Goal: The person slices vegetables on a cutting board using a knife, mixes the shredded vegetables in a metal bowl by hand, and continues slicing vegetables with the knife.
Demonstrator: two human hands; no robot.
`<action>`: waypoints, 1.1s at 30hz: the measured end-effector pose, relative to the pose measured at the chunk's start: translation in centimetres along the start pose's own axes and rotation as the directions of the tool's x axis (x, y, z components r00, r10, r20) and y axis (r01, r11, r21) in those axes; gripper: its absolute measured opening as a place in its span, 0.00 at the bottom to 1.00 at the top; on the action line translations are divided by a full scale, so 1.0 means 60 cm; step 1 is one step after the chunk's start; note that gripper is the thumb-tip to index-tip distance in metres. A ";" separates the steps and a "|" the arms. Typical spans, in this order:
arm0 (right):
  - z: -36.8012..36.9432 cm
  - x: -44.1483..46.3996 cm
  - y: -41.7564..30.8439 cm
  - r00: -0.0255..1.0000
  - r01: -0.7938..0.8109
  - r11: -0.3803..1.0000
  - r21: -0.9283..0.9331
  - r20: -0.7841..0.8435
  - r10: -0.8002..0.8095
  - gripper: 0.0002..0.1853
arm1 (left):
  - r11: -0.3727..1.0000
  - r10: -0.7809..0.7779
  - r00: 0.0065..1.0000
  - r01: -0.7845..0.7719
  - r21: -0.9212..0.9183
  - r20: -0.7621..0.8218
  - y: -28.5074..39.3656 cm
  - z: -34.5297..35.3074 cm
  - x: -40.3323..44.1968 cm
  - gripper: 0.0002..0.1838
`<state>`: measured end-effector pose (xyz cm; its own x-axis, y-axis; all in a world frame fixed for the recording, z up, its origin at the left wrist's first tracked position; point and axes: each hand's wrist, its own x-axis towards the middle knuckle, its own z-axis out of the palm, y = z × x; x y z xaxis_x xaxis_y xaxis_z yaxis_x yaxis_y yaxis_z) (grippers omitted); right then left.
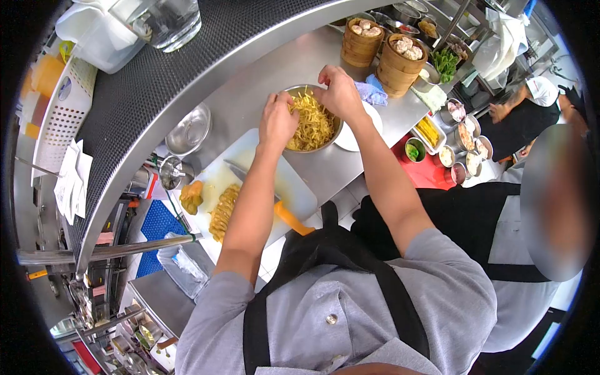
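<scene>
A metal bowl [310, 149] full of yellow shredded food [309, 125] stands on the steel counter. At its left rim is my left hand [279, 120], fingers curled over the edge; what they hold, if anything, is hidden. My right hand [339, 92] is bent over the upper right rim, its fingertips hidden at the food. Partly under the bowl's right side lies a white plate [362, 132]. A white cutting board [294, 181] on the left bears a knife with an orange handle [290, 217], a sliced yellowish vegetable [223, 212] and lumpy pieces [191, 197].
Bamboo steamers [395, 72] with dumplings stand at the back right, near a blue cloth [371, 91]. An empty metal bowl [189, 129] sits at left. Several food tins line a red board [425, 169]. A person [531, 206] stands close at right, another [522, 115] beyond.
</scene>
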<state>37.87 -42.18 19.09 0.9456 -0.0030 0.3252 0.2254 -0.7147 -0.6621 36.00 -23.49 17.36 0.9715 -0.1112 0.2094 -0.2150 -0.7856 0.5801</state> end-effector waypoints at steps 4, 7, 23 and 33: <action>0.126 -0.007 0.086 0.975 0.075 0.968 -0.241 0.220 -0.021 0.05 | 0.985 -0.092 0.915 0.026 0.168 0.393 -0.014 0.030 0.021 0.24; 0.068 -0.021 0.055 0.958 0.168 0.973 -0.157 0.260 -0.124 0.05 | 0.993 -0.054 0.972 0.028 0.118 0.228 0.002 0.010 -0.002 0.23; 0.081 -0.055 0.054 0.943 -0.109 0.993 -0.050 0.312 0.119 0.25 | 0.938 0.292 0.956 -0.281 0.201 -0.026 -0.060 0.086 -0.002 0.16; 0.099 -0.089 0.063 0.897 0.267 0.963 -0.038 -0.355 -0.263 0.08 | 0.891 0.404 0.905 -0.355 0.284 -0.135 -0.061 0.121 0.018 0.19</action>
<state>35.05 -40.69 10.86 0.7059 -0.0628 0.7055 0.4608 -0.7157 -0.5248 38.57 -25.13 9.74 0.7787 -0.3354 0.5302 -0.5079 -0.8332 0.2189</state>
